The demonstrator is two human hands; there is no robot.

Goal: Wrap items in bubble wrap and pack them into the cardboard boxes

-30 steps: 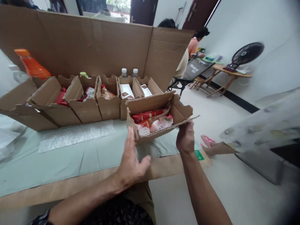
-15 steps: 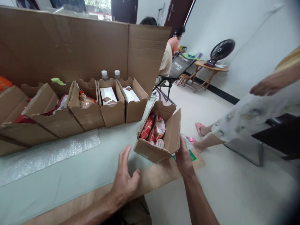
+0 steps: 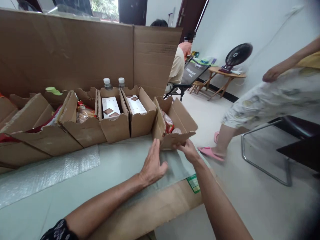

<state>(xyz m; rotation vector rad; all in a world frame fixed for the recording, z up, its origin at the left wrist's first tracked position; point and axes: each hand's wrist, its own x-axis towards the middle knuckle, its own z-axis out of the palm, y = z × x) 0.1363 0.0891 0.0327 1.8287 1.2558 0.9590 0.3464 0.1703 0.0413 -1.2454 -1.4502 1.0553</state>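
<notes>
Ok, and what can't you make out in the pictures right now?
- Head view: bottoms of the packets, hidden by the rightmost box.
- Head view: lower parts of the white-capped bottles, behind the row of boxes.
- Head view: the row's left end, cut off by the left edge.
- Head view: wording on the green label, too small.

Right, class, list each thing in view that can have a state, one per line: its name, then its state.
Right-end box, open-topped
Packets, inside it
Other boxes, open-topped
Left hand, open, contact with box unclear
Right hand, touching box front, grip unclear
Two bottles, capped
Bubble wrap, lying flat
Cardboard panel, standing upright
Folding chair, unfolded
Fan, spinning or still unclear
</notes>
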